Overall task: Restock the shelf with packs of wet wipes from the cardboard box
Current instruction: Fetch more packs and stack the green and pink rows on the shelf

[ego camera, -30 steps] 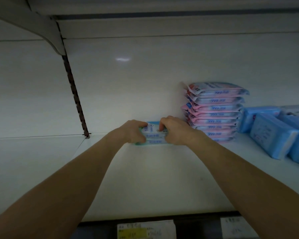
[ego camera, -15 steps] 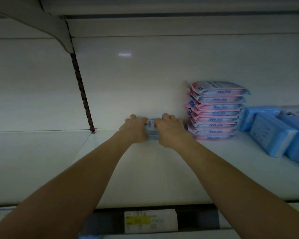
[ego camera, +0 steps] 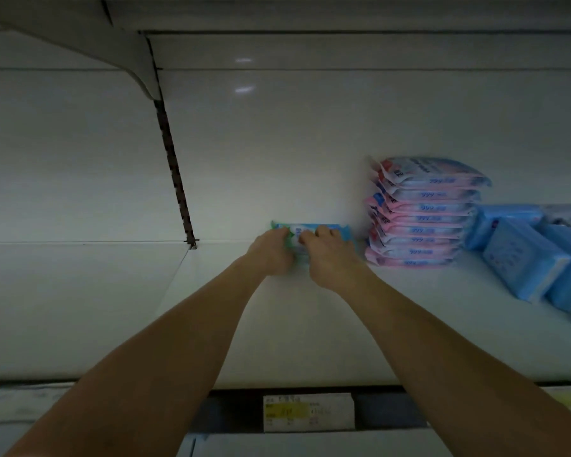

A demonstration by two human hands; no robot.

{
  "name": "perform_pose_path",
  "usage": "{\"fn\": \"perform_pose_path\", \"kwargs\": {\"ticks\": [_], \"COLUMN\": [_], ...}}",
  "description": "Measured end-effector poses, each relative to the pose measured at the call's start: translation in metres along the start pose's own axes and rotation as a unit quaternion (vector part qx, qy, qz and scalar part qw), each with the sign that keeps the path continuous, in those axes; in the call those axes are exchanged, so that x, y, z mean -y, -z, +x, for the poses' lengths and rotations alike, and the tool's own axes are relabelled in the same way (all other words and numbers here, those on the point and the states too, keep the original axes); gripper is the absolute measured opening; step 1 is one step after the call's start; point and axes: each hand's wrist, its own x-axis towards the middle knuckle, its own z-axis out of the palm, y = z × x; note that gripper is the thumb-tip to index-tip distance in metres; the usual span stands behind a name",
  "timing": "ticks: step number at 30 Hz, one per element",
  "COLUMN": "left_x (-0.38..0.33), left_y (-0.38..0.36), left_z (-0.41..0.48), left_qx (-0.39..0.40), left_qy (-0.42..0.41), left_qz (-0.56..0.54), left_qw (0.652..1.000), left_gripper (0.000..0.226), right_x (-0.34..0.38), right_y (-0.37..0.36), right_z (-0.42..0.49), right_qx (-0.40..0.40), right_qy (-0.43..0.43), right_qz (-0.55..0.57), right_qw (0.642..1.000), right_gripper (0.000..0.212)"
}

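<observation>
A stack of pink packs (ego camera: 422, 212) lies flat at the right, its back against the white back panel (ego camera: 277, 153). Just beside it, further right, several blue packs (ego camera: 524, 258) stand leaning together. A dark slotted upright (ego camera: 173, 173) runs down the panel at the left, with a white bracket (ego camera: 80, 31) reaching out from its top. Two small glints of light (ego camera: 244, 89) show high on the panel. Below, a white and yellow price label (ego camera: 309, 412) sits on a dark rail (ego camera: 389, 410); its print is too blurred to read.

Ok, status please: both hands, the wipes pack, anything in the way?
Left hand and right hand both grip the wipes pack. Pack at the back of the shelf. Pink stack close on the right, not touching.
</observation>
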Motion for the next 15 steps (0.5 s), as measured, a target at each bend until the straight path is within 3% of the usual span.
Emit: {"fn": "perform_pose_path", "kwargs": {"ticks": [15], "left_x": [-0.019], "left_y": [-0.008], "left_z": [0.01], "left_qx": [-0.048], "left_qy": [0.02], "left_qz": [-0.036], "left_qw": [0.998], "left_gripper": [0.035], "right_x": [-0.026], "right_y": [-0.002], "right_z": [0.006], "right_qx": [-0.027], "right_qy": [-0.018], "right_qz": [0.033], "right_qw": [0.999], "right_gripper": [0.041]}}
